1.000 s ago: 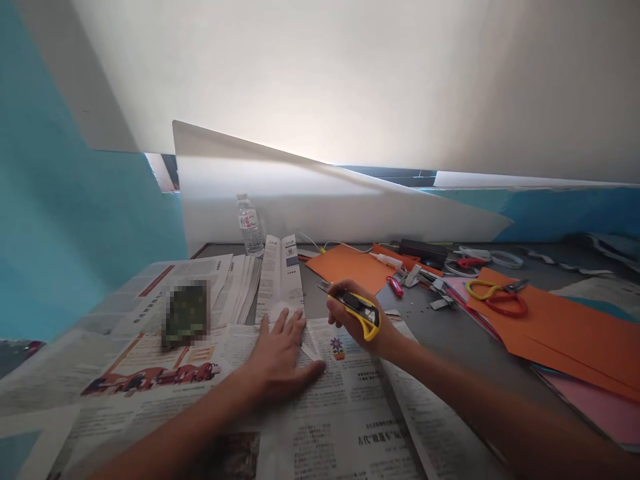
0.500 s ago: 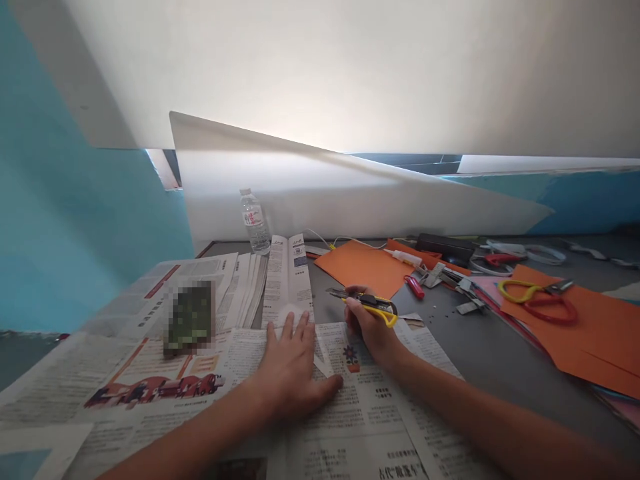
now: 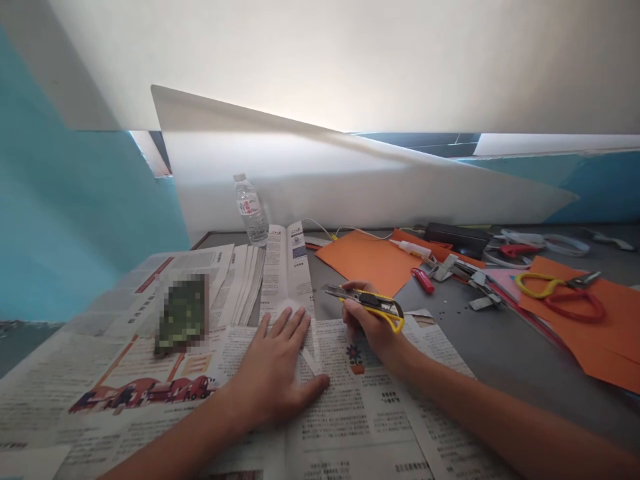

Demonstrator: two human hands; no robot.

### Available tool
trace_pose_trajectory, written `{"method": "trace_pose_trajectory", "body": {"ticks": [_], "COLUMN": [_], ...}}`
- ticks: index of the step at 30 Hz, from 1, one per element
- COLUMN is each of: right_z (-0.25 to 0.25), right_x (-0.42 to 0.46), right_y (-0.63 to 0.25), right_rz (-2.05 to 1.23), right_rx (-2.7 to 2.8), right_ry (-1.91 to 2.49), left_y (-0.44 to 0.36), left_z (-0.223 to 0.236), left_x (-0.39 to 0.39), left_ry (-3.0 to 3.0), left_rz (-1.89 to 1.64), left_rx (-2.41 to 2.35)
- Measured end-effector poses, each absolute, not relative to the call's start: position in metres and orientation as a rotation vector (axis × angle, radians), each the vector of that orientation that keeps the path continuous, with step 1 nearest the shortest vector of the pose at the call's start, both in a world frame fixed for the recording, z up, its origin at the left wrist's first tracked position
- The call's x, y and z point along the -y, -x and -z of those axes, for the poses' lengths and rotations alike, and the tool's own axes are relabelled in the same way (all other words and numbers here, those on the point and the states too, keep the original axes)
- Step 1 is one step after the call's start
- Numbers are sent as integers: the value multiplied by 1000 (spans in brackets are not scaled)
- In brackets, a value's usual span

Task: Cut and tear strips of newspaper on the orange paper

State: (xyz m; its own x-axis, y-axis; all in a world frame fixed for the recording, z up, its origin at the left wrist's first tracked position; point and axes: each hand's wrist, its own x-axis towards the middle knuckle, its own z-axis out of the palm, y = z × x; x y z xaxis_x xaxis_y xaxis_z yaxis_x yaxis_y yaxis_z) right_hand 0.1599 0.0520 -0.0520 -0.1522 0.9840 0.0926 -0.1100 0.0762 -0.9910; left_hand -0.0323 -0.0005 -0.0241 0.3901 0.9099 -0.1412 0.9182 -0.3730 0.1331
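My left hand (image 3: 280, 360) lies flat on a spread newspaper sheet (image 3: 370, 413), fingers apart and pointing away from me. Just beyond its fingertips a folded newspaper strip (image 3: 287, 273) stretches toward the back of the desk. In my right hand (image 3: 367, 320) is a utility knife (image 3: 373, 303) with a yellow-edged body. Its metal blade end points left, slightly above the grey desktop. The fingers wrap round the knife, and the wrist is over the right part of the sheet.
A water bottle (image 3: 251, 210) leans at the back. Right of it are orange paper (image 3: 373, 260), a glue tube (image 3: 413, 249), a small red tool (image 3: 423, 281) and scissors (image 3: 560, 293) on more orange paper. Stacked newspapers (image 3: 243, 287) lie left. A pale board (image 3: 350, 180) stands behind.
My view has shifted slightly, so things on the right sit farther right. The left hand has slid a little to the left on the newspaper. The right hand still holds the utility knife.
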Motion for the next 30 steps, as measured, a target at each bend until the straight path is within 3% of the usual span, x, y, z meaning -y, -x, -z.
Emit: {"method": "trace_pose_trajectory", "body": {"ticks": [30], "right_z": [54], "right_x": [-51], "right_y": [-162], "right_rz": [-1210], "right_rx": [1441], "right_ry": [1024], "left_y": [33], "left_z": [26], "left_x": [2], "left_ry": [-2475], "left_rz": [12], "left_rx": [-1629]}}
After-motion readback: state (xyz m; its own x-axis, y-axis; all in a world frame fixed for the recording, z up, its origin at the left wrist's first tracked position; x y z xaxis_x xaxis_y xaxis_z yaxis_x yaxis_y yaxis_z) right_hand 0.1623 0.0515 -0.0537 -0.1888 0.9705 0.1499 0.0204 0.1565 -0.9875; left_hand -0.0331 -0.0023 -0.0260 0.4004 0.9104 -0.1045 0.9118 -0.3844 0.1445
